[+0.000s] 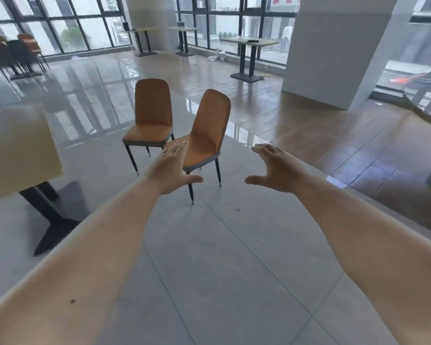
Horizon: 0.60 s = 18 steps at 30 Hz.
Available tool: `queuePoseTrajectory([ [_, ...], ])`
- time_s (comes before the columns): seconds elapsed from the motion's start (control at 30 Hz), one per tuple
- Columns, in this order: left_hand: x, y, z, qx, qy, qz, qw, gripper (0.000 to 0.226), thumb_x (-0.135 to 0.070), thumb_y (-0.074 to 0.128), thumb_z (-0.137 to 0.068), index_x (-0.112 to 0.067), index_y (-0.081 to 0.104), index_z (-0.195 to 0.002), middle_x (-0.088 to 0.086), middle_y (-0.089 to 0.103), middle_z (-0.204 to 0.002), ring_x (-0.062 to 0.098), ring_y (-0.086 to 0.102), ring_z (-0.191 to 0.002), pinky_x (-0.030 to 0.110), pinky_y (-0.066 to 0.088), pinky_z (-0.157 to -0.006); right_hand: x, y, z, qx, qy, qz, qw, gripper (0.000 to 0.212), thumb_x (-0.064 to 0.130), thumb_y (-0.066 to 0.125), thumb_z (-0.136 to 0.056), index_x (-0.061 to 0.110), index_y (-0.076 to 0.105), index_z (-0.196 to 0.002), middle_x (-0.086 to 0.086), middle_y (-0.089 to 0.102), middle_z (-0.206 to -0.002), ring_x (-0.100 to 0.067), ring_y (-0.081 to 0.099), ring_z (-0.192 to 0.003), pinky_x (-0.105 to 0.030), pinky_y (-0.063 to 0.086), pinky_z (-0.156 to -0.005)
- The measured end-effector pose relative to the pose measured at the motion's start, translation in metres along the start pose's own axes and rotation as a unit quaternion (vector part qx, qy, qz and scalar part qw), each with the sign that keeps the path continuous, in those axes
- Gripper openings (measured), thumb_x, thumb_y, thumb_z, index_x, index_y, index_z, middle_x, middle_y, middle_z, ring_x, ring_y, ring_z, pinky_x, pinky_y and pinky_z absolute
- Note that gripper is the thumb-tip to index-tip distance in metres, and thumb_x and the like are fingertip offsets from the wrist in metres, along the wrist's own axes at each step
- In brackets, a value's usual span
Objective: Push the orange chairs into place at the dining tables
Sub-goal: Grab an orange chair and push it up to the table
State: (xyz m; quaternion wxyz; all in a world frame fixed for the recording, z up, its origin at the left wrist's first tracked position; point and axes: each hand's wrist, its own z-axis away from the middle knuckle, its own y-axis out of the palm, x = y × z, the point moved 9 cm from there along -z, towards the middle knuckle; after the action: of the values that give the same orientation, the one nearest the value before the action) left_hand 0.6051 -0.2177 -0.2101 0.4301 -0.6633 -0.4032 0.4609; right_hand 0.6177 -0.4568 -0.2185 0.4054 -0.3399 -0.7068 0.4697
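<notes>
- Left hand [173, 168] and right hand [275, 168] reach forward, fingers spread, grasping nothing.
- Two orange chairs [204, 135] stand loose on glossy tiles, apart from the nearby table [18, 150].
- Likely light and rigid on slim legs; the backrest top looks the best hold.
</notes>
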Motion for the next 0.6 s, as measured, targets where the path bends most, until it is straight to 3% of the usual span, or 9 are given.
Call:
queuePoseTrajectory([
  [0.33, 0.022, 0.093, -0.188, 0.051, -0.004, 0.018, 0.999, 0.107, -0.057, 0.070, -0.076, -0.006, 0.016, -0.152, 0.009, 0.023, -0.159, 0.023, 0.019, -0.146, 0.037, 0.018, -0.117, -0.141, 0.058, -0.156, 0.036, 0.020, -0.015, 0.999, 0.092, 0.061, 0.070, -0.075, 0.017, 0.033, -0.147, -0.001, 0.033, -0.155, -0.021, 0.030, -0.142, -0.039, 0.030, -0.112],
  [0.6, 0.028, 0.168, -0.352, 0.056, -0.087, 0.044, 0.994, 0.107, -0.058, 0.071, -0.076, -0.007, 0.015, -0.152, 0.010, 0.022, -0.159, 0.024, 0.018, -0.147, 0.038, 0.020, -0.116, -0.281, 0.086, -0.316, 0.085, -0.025, -0.032, 0.996, 0.092, 0.059, 0.071, -0.074, 0.016, 0.034, -0.147, -0.001, 0.034, -0.154, -0.020, 0.030, -0.141, -0.037, 0.030, -0.113],
])
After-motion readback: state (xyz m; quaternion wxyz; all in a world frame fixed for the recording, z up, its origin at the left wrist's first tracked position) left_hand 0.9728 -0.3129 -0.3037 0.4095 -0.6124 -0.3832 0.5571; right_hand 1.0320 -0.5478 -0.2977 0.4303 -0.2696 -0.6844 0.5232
